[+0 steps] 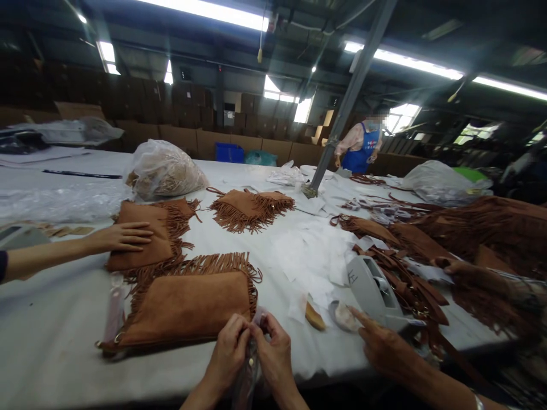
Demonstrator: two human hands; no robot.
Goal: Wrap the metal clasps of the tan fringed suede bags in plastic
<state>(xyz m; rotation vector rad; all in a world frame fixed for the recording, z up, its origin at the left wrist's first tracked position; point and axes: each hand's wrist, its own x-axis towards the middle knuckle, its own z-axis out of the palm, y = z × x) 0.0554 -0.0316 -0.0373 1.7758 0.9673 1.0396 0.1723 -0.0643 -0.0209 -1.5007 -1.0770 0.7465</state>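
Observation:
My left hand point(229, 348) and my right hand point(274, 346) meet at the table's front edge. Both are closed, with fingertips pinching a narrow strip in clear plastic wrap point(245, 382) that hangs down between them. A small gold-coloured stud shows on the strip; the rest of what it is cannot be made out. Just beyond my hands lies a brown suede fringed bag point(192, 302), flat, its right lower corner close to my fingers. Another plastic-wrapped strip point(114, 310) rests at the bag's left side.
At left a co-worker's hand point(128, 236) presses on a second fringed bag point(143, 250). Another person's hand point(376, 339) points beside a grey tape dispenser point(374, 287) at right. Further back are a fringed piece point(252, 208), a stuffed plastic bag point(166, 171) and a slanted post point(348, 108).

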